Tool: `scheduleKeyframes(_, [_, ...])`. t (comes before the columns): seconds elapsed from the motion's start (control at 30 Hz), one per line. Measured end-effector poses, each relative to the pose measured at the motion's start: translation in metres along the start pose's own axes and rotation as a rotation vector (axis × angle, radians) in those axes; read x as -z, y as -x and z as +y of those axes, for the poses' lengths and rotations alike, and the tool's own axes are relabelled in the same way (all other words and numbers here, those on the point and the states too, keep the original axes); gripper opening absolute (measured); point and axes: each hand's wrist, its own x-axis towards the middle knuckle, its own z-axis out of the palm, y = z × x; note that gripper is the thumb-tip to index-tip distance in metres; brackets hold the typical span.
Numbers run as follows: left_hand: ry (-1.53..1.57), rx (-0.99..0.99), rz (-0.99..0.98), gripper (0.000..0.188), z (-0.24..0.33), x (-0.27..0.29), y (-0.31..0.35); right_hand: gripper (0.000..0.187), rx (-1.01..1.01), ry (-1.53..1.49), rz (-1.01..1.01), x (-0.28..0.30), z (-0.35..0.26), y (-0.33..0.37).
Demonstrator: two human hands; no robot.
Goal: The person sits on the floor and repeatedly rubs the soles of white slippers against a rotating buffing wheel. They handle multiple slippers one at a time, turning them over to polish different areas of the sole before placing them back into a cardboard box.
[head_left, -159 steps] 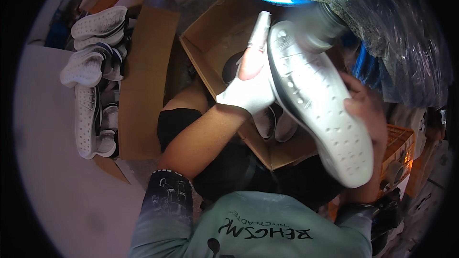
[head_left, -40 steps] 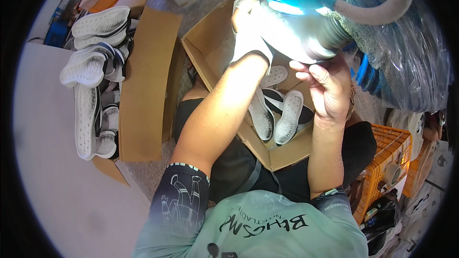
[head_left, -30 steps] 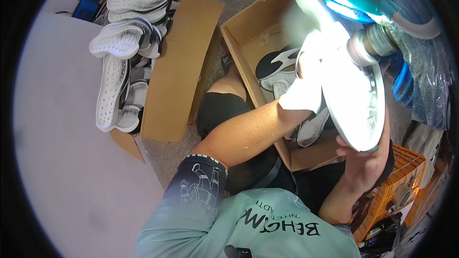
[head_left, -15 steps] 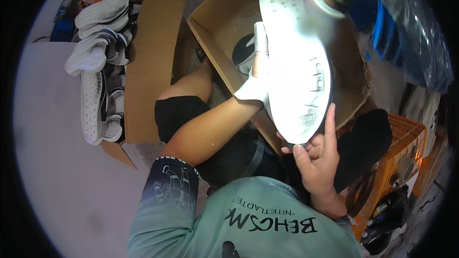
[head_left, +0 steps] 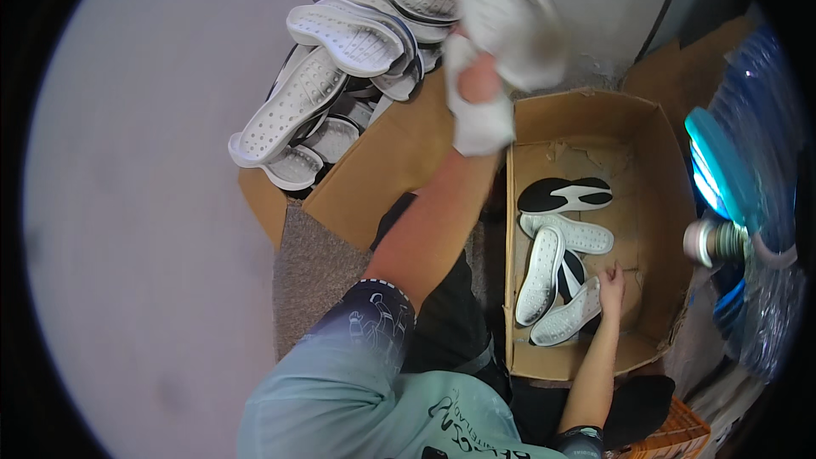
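Pale green short-sleeved shirt [head_left: 336, 387] and black legwear [head_left: 438, 323].
Dark left sleeve end [head_left: 367, 327] with a white line-drawn figure [head_left: 384, 321] and striped trim [head_left: 388, 291]; black chest lettering [head_left: 460, 433]; white glove [head_left: 483, 131] on the left hand [head_left: 478, 82].

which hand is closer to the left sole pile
Left hand: just right of the pile, holding a white sole. The right hand is farther right, at the open box.

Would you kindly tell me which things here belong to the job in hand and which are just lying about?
Job in hand:
white sole held in the left hand
second sole at the right hand
open cardboard box
piled soles
apparently, the lit teal lamp

Seemingly lying about:
orange crate
plastic sheeting
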Motion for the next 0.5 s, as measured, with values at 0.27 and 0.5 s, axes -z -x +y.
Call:
scheduleKeyframes(0.27, [0.008, 0.077, 0.537, 0.026, 0.043, 0.076, -0.077, 0.071, -0.003, 0.73, 0.052, -0.001, 0.05, -0.019])
scheduleKeyframes(0.5, [-0.134, 0.002, 0.627, 0.033, 0.043, 0.085, -0.058, 0.038, 0.038, 1.0, -0.275, 0.024, 0.013, -0.006])
